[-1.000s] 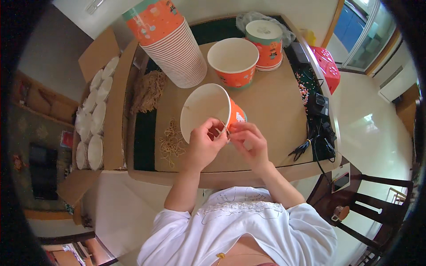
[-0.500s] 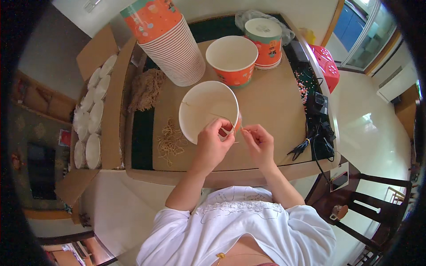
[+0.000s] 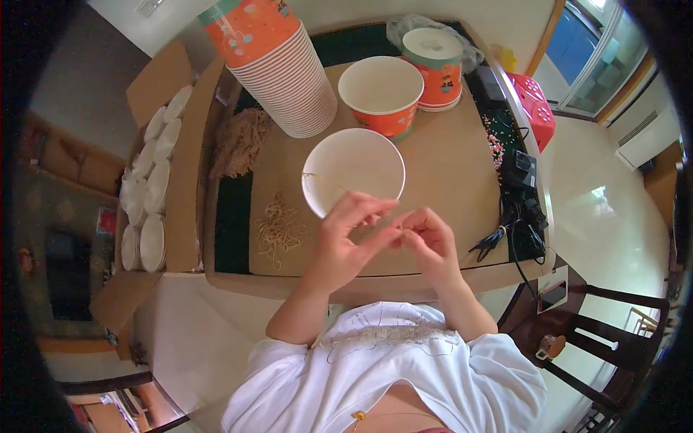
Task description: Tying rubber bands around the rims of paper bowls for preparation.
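Observation:
A white-lined paper tub (image 3: 354, 162) lies tilted, its open mouth towards me. A short end of thin tan twine (image 3: 309, 175) shows at the left of its inner wall. In front of the tub's near rim, my left hand (image 3: 351, 234) and my right hand (image 3: 432, 242) meet with fingertips pinched together. The twine between them is mostly hidden by the fingers. Left of the tub lies a loose tangle of twine (image 3: 280, 229) on the cardboard sheet (image 3: 447, 195).
A tall stack of orange-printed tubs (image 3: 289, 83) stands behind, beside a bundle of twine (image 3: 242, 144). Another open tub (image 3: 382, 90) and an upturned tub (image 3: 437, 72) stand at the back. Black cables (image 3: 516, 224) lie right; a carton of white lids (image 3: 151, 191) stands left.
My hands have come together, the left shifting right and slightly down. The tub has turned and moved a little right. The twine strands seen between my hands are now mostly covered.

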Action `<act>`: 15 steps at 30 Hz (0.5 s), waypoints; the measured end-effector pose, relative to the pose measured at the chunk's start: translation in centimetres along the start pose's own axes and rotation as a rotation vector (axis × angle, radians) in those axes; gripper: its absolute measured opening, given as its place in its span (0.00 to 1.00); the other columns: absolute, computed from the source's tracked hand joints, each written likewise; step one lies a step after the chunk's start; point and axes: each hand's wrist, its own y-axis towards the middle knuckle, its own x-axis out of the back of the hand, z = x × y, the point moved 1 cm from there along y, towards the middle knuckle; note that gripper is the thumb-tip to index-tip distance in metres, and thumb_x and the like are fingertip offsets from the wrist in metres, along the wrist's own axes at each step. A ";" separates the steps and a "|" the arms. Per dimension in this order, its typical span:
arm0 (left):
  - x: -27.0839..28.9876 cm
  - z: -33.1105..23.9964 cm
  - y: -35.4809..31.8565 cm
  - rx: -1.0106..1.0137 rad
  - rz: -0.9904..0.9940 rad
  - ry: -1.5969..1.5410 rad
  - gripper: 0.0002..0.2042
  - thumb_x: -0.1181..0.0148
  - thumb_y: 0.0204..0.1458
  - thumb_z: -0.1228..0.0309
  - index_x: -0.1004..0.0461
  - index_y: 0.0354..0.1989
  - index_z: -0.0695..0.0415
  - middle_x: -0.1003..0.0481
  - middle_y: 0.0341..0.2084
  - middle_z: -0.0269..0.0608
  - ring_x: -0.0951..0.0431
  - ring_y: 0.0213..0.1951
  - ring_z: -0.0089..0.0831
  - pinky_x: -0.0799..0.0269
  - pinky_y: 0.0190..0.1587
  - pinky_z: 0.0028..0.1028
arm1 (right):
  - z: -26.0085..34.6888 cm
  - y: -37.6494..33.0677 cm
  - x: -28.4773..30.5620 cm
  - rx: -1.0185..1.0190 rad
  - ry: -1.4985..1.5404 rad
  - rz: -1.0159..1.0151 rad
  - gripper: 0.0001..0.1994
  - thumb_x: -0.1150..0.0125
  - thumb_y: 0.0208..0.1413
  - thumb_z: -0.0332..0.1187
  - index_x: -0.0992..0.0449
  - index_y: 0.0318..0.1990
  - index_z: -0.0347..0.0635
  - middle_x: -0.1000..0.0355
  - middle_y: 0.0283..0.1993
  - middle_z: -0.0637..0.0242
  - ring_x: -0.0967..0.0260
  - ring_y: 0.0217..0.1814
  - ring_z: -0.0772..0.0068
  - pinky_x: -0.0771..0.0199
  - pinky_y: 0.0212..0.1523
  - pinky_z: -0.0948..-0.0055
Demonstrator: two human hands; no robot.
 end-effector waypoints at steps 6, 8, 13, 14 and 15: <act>-0.9 1.5 -0.7 0.050 0.104 -0.142 0.04 0.36 0.47 0.76 0.25 0.31 0.59 0.29 0.27 0.34 0.30 0.28 0.20 0.33 0.30 0.21 | 0.1 -0.3 -1.0 -0.089 -0.166 -0.053 0.03 0.46 0.58 0.24 0.32 0.39 0.38 0.37 0.28 0.76 0.41 0.29 0.88 0.40 0.29 0.85; -1.3 1.4 -0.6 0.065 0.061 -0.042 0.05 0.38 0.50 0.76 0.29 0.27 0.61 0.31 0.25 0.35 0.30 0.27 0.23 0.33 0.29 0.23 | 0.3 -0.2 -1.4 -0.003 -0.224 -0.132 0.05 0.44 0.57 0.24 0.30 0.40 0.39 0.38 0.27 0.79 0.44 0.27 0.91 0.45 0.27 0.88; -2.3 0.9 0.0 -0.004 0.041 0.114 0.06 0.42 0.53 0.76 0.32 0.27 0.61 0.34 0.24 0.39 0.31 0.27 0.30 0.34 0.29 0.25 | -0.8 0.0 -1.1 0.047 -0.275 -0.260 0.03 0.41 0.56 0.24 0.28 0.37 0.37 0.37 0.26 0.80 0.46 0.26 0.92 0.47 0.25 0.89; -2.4 1.2 0.1 -0.021 0.051 0.137 0.06 0.43 0.53 0.76 0.32 0.27 0.61 0.35 0.24 0.39 0.31 0.27 0.29 0.35 0.29 0.25 | -0.9 0.1 -1.0 0.042 -0.255 -0.288 0.03 0.41 0.55 0.25 0.27 0.36 0.37 0.37 0.26 0.80 0.46 0.25 0.92 0.48 0.25 0.89; -2.5 1.4 0.2 -0.021 0.055 0.138 0.06 0.43 0.53 0.76 0.32 0.27 0.61 0.35 0.24 0.39 0.31 0.27 0.29 0.35 0.29 0.25 | -1.1 0.1 -0.8 0.043 -0.253 -0.291 0.03 0.41 0.55 0.25 0.27 0.36 0.37 0.37 0.26 0.80 0.46 0.25 0.92 0.48 0.25 0.89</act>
